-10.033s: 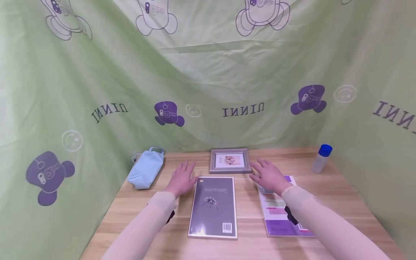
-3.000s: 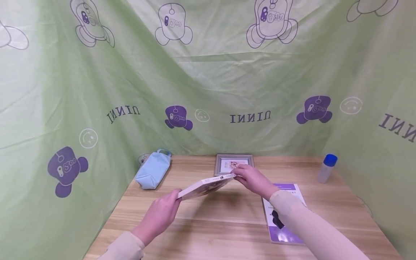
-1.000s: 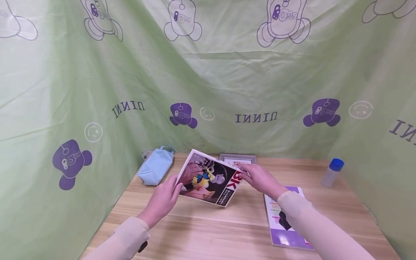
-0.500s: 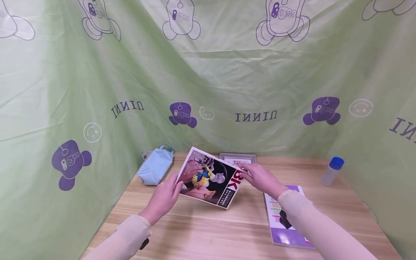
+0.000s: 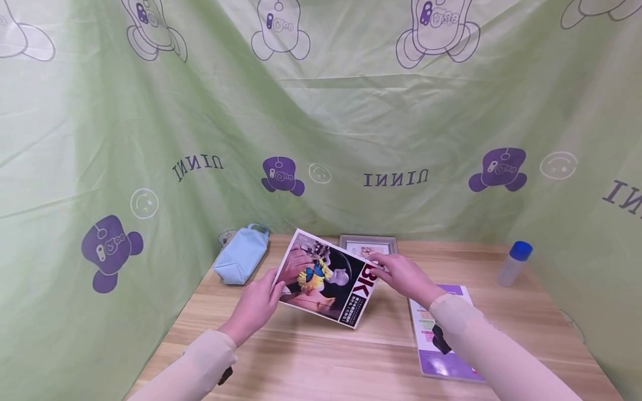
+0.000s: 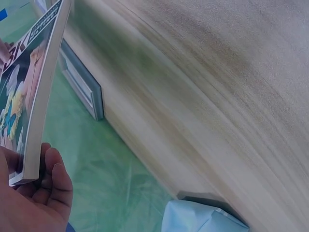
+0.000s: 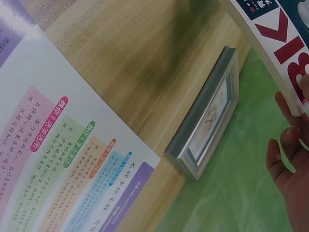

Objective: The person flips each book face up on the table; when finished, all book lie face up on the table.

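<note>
A book [image 5: 325, 278] with a dark picture cover and red letters is held tilted above the wooden table [image 5: 351, 356], cover facing me. My left hand [image 5: 256, 303] grips its left edge, fingers curled behind it [image 6: 36, 193]. My right hand [image 5: 403, 275] pinches the book's right corner by the red letters [image 7: 292, 164]. A silver picture frame [image 5: 368, 245] lies flat behind the book, also seen in the left wrist view [image 6: 82, 84] and the right wrist view [image 7: 205, 130].
A purple and white booklet [image 5: 441, 340] lies flat at the right, under my right forearm. A light blue pouch [image 5: 241, 260] sits at the back left, a blue-capped bottle [image 5: 512, 263] at the back right. Green printed cloth [image 5: 321, 111] walls in the table.
Since ten seconds ago the book left the table, was lifted by both hands and turned over. Over the last second it sank slightly and barely moved.
</note>
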`<state>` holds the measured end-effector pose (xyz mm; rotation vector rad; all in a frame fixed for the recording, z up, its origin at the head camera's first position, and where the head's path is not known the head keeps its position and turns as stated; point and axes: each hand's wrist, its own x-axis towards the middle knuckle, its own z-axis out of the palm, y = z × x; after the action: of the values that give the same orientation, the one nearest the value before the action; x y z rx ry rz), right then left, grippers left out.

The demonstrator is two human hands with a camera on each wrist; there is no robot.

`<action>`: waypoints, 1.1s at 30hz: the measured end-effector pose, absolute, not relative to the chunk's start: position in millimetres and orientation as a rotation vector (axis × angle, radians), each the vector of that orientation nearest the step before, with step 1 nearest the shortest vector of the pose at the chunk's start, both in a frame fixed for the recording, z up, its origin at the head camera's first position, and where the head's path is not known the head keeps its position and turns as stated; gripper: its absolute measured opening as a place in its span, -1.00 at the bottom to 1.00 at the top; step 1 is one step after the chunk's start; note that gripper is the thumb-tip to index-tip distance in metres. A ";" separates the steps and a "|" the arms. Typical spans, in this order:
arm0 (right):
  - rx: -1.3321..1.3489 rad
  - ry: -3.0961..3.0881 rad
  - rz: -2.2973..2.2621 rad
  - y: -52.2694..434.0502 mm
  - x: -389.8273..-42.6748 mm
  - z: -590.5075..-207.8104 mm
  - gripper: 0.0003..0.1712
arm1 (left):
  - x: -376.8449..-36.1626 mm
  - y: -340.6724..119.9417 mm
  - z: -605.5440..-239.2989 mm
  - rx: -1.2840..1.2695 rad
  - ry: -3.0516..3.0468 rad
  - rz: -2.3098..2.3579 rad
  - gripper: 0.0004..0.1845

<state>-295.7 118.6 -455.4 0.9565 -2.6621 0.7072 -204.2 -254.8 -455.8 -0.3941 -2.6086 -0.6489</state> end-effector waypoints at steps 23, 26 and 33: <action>0.944 -2.735 0.787 118.7 -297.2 -463.4 -0.59 | -214.9 -259.3 -463.7 -0.315 -2.666 -0.796 -0.75; 0.968 -2.724 0.789 118.1 -297.8 -465.6 -0.61 | -217.0 -260.7 -464.9 -0.297 -2.683 -0.832 -0.80; 1.010 -2.736 0.832 118.7 -298.4 -471.9 -0.66 | -219.6 -261.3 -468.7 -0.300 -2.698 -0.832 -0.84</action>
<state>-298.4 118.7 -471.9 1.0102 -2.7361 0.8317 -219.6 -261.3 -468.7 -0.3003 -2.6981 -0.8316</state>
